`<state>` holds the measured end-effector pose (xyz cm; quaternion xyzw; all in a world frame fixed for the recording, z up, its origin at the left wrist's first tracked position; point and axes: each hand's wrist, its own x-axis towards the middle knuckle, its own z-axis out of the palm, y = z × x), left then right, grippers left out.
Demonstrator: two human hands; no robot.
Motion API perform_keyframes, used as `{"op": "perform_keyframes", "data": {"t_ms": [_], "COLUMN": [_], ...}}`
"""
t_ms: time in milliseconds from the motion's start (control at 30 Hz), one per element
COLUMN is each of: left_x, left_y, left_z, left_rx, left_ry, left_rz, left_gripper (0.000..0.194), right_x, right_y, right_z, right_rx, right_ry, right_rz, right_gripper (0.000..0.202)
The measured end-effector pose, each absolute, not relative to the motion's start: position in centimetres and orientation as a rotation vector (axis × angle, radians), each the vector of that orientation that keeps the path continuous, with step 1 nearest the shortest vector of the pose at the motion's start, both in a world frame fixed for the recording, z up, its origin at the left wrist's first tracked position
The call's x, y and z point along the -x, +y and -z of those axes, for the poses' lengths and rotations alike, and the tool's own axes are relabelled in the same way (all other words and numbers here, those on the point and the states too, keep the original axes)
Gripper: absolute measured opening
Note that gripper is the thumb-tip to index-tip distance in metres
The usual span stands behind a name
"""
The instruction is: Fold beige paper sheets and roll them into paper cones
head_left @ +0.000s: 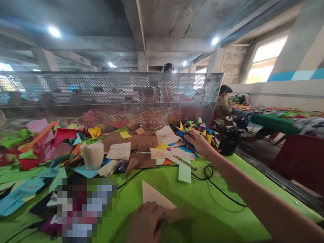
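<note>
My left hand (147, 219) rests at the near middle of the table, its fingers curled over a folded sheet of pale peach paper (155, 196). A pointed corner of that paper shows beyond the knuckles, and its right side is blurred. My right arm stretches far forward to a heap of small folded paper pieces (209, 138). There my right hand (197, 140) has its fingers closed at a blue object (181, 134) whose kind I cannot make out. Loose sheets and a pencil (186, 162) lie just left of and below that hand.
A cream cup (93, 156) stands among coloured paper scraps (48, 141) on the green table (202, 216). A black cable (222, 188) loops across the surface. A dark container (230, 140) is at the right edge. Behind rises a perforated metal screen (113, 94); a person (222, 104) sits beyond.
</note>
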<state>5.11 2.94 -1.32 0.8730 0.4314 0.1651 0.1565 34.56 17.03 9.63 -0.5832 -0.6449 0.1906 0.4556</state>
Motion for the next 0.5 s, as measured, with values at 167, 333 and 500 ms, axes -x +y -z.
{"op": "perform_keyframes", "data": {"t_ms": [167, 333, 500], "left_x": [-5.1, -4.7, -4.3], "left_y": [0.8, -0.1, -0.5], "left_z": [-0.8, -1.1, -0.7], "left_rx": [-2.395, -2.499, -2.568], "left_ry": [1.276, 1.212, 1.171], "left_rz": [-0.439, -0.392, -0.407], "left_gripper": [0.023, 0.041, 0.04], "right_x": [-34.4, -35.7, -36.4], "right_y": [5.1, -1.3, -3.5], "right_z": [-7.7, -5.3, -2.8], "right_rx": [1.523, 1.661, 1.74], "right_ry": [-1.736, -1.904, -2.145], "right_rz": [-0.924, -0.805, -0.493], "right_gripper": [0.047, 0.052, 0.038]}}
